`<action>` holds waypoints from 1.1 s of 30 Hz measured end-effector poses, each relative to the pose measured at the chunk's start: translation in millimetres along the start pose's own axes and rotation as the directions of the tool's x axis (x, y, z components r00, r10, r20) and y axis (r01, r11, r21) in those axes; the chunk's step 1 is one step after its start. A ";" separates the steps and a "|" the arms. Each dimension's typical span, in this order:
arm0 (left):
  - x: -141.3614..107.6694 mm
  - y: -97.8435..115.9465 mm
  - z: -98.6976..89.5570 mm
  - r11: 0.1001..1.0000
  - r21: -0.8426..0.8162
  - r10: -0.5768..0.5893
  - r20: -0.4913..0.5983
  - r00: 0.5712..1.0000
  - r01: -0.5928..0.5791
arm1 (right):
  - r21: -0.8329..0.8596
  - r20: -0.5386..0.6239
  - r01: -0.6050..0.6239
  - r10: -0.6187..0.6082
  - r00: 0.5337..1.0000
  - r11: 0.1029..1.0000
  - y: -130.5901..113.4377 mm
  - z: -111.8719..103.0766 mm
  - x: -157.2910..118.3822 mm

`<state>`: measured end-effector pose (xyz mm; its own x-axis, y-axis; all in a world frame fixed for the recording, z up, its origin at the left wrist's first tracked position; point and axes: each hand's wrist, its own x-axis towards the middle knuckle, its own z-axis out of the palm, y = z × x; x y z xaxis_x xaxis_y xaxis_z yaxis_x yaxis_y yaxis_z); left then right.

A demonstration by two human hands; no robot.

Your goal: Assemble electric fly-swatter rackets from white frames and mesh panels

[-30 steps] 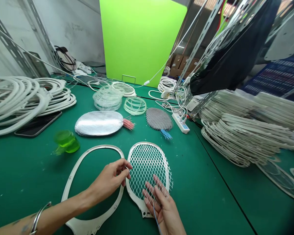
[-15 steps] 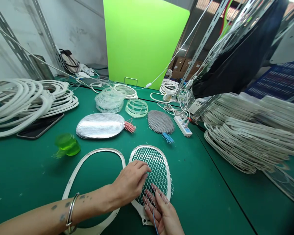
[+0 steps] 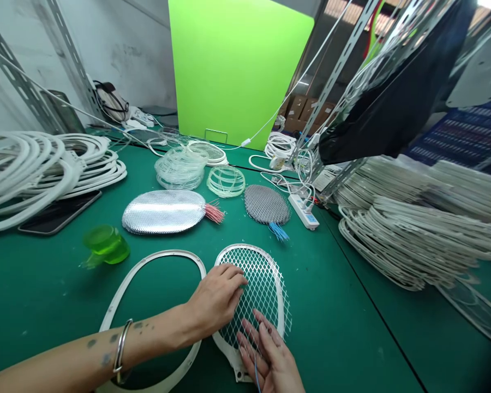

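Note:
A white racket-shaped frame [image 3: 280, 297] lies on the green table, with a diamond-pattern metal mesh [image 3: 256, 275] over its opening. The mesh's right edge sticks out past the frame's rim. Over the mesh's left side, my left hand [image 3: 219, 300] is closed with curled fingers at the mesh; its fingertips are partly hidden. My right hand [image 3: 270, 355], palm up, has its fingers curled around the lower mesh, with strands crossing over them. A thin blue wire [image 3: 257, 372] runs down from the mesh across this palm. Under my left forearm lies a second, bare white frame [image 3: 125, 281].
Behind my hands lie a silvery mesh stack [image 3: 163, 212] with red wires and a grey mesh stack [image 3: 267, 203] with blue wires. A green tape roll [image 3: 110, 245], phone [image 3: 61, 213] and power strip [image 3: 303, 212] sit around. White frames [image 3: 425, 240] pile up at right.
The mesh has shifted slightly right over the frame, overhanging its right rim more. Both hands keep nearly the same pose. The whole view has moved a little.

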<state>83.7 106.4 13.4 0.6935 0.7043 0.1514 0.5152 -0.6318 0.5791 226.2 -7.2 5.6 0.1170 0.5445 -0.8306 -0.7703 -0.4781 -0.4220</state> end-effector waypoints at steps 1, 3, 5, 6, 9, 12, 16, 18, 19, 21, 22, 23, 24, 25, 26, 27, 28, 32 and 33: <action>1.0 -0.9 0.8 1.000 0.004 -0.005 0.001 1.000 0.005 | -0.003 -0.003 0.007 -0.007 1.000 1.000 1.2 1.1 0.7; 2.4 -2.9 2.2 1.000 0.009 -0.021 0.001 1.000 0.021 | -0.007 -0.009 0.020 -0.020 1.000 1.000 3.6 3.1 1.8; 2.5 -4.5 3.2 0.999 0.008 -0.033 0.005 0.999 0.033 | -0.002 -0.012 0.027 -0.027 1.000 1.000 5.7 4.6 2.9; 2.2 -4.9 3.5 0.999 0.006 -0.038 0.009 0.999 0.038 | 0.001 -0.013 0.026 -0.026 1.000 1.000 6.5 5.1 3.5; 0.7 -5.5 4.2 0.999 0.004 -0.046 0.019 0.999 0.046 | 0.012 -0.015 0.010 -0.010 1.000 1.000 8.1 5.2 4.5; -0.1 -5.8 5.2 1.000 0.013 -0.028 0.007 1.000 0.028 | 0.021 -0.008 0.013 -0.013 1.000 1.000 8.8 3.9 4.6; 0.6 -7.0 6.1 0.999 0.027 -0.017 -0.007 1.000 0.017 | 0.021 -0.010 0.013 -0.013 1.000 1.000 10.2 2.4 5.6; 0.9 -7.7 6.0 0.999 0.025 -0.031 0.001 1.000 0.031 | 0.019 -0.011 0.018 -0.017 1.000 1.000 11.3 2.2 7.1; 0.8 -8.0 6.0 0.999 0.022 -0.039 0.008 0.999 0.039 | 0.017 -0.013 0.017 -0.017 1.000 1.000 11.8 2.3 7.9; 0.0 -8.4 6.3 0.999 0.015 -0.052 0.017 0.999 0.051 | 0.011 -0.023 0.007 -0.007 1.000 1.000 12.7 2.4 9.5; -0.6 -8.5 6.7 0.999 0.014 -0.052 0.020 0.998 0.052 | 0.007 -0.029 -0.001 0.001 1.000 1.000 12.9 2.4 10.1; -1.2 -8.5 7.3 0.999 0.016 -0.050 0.022 0.998 0.050 | 0.003 -0.035 -0.010 0.010 0.999 1.000 13.0 2.3 10.6; -1.8 -8.5 8.1 0.999 0.023 -0.047 0.023 0.999 0.046 | 0.000 -0.039 -0.018 0.018 0.999 1.000 12.9 2.2 11.0; -2.2 -8.4 9.1 0.999 0.034 -0.041 0.024 0.999 0.040 | -0.003 -0.041 -0.026 0.026 0.999 1.000 12.6 2.0 11.4; -2.4 -8.4 10.0 0.998 0.050 -0.033 0.024 0.999 0.032 | -0.005 -0.041 -0.031 0.030 0.999 1.000 12.2 1.8 11.6; -2.5 -8.2 11.0 0.997 0.068 -0.025 0.023 0.999 0.023 | -0.009 -0.042 -0.036 0.036 0.998 0.999 11.7 1.4 11.9; -2.3 -8.0 11.9 0.996 0.089 -0.017 0.021 1.000 0.016 | -0.012 -0.041 -0.041 0.041 0.998 0.999 11.1 1.1 12.1; -2.1 -4.8 15.3 0.982 0.188 0.015 -0.009 1.000 -0.013 | -0.019 -0.046 -0.060 0.059 0.997 0.998 8.9 -0.4 13.5; -2.4 -3.4 16.6 0.978 0.210 0.019 -0.019 1.000 -0.014 | -0.016 -0.045 -0.063 0.062 0.997 0.998 8.6 -0.8 14.1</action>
<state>88.5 101.5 -2.3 0.6936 0.6983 0.1769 0.5995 -0.6957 0.3957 221.8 -4.2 -10.0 0.0970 0.4821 -0.8707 -0.7663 -0.5221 -0.3744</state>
